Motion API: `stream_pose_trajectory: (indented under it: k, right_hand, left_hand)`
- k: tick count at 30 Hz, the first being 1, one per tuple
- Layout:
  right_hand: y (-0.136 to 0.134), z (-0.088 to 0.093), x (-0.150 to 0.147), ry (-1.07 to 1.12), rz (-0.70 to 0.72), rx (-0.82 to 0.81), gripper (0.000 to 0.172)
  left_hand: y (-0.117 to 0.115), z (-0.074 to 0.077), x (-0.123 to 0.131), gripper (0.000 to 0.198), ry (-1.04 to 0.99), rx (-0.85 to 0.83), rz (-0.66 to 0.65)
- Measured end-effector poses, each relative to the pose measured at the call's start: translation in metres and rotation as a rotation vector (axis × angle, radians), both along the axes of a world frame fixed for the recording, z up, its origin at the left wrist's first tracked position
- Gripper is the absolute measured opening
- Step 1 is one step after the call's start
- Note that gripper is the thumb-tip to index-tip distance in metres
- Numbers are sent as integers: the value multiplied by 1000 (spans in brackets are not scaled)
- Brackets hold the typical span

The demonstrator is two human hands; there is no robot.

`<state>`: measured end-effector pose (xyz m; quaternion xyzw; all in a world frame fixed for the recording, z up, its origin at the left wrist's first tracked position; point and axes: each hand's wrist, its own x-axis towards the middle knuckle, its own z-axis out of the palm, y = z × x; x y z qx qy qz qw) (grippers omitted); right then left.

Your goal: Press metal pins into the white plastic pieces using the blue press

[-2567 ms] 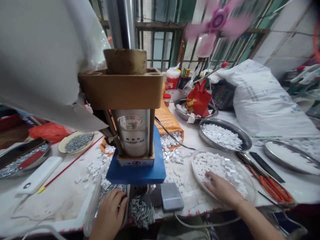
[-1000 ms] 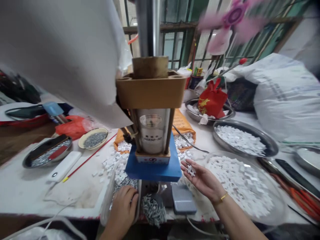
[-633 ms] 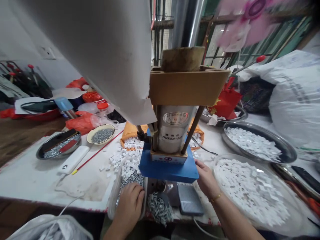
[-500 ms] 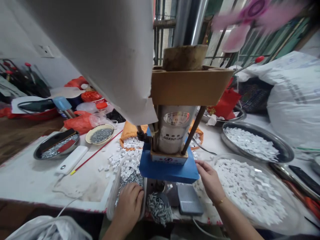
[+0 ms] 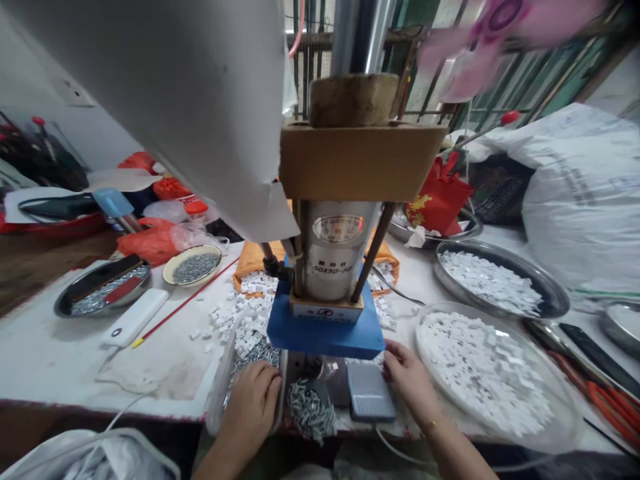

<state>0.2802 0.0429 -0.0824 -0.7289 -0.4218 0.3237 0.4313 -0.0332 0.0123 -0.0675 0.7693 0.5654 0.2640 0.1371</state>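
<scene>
My left hand point(image 5: 254, 399) is curled down into a clear plastic tray point(image 5: 218, 408) of metal nails point(image 5: 257, 352) and small white plastic clips point(image 5: 250, 333). Its fingertips are out of sight, so what they hold is hidden. My right hand point(image 5: 409, 381) is by the right front corner of the press's blue plate point(image 5: 325, 339). The thumb and fingers are bent close together there, and anything between them is too small to make out. A silver cylinder point(image 5: 333, 257) stands on the plate. A heap of nails point(image 5: 311, 410) lies below it, between my hands.
A grey ribbed pedal-like block point(image 5: 370, 392) sits left of my right hand. To the right are a clear tray of white pieces point(image 5: 480, 373) and a metal tray point(image 5: 555, 303). Bowls of metal parts point(image 5: 197, 265) stand left. A white sheet point(image 5: 215, 133) hangs overhead; a pink fan point(image 5: 493, 40) spins behind.
The whole view has shifted, so the press and trays appear slightly further left. My right hand has moved slightly lower against the blue plate's corner. My left hand remains in the tray.
</scene>
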Motion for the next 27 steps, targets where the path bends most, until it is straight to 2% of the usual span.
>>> stream_pose_trajectory:
  k: [6,11,17,20,24,27]
  right_hand:
    - [23,3,-4,-70,88,55,21]
    - [19,9,-5,-92,88,116,25]
    - [13,19,-17,-88,108,178,31]
    - [12,30,-30,-86,137,203,31]
    - [8,48,-61,-61,248,235,26]
    - [5,55,-90,-52,349,251,23]
  left_hand:
    - [-1,8,2,32,90,-91,5]
    - [8,15,4,24,215,-168,32]
    - [8,22,-1,19,193,-125,19]
    - [4,21,-2,21,208,-129,-18]
    - [1,16,1,16,214,-118,52]
    - [0,14,2,14,190,-99,66]
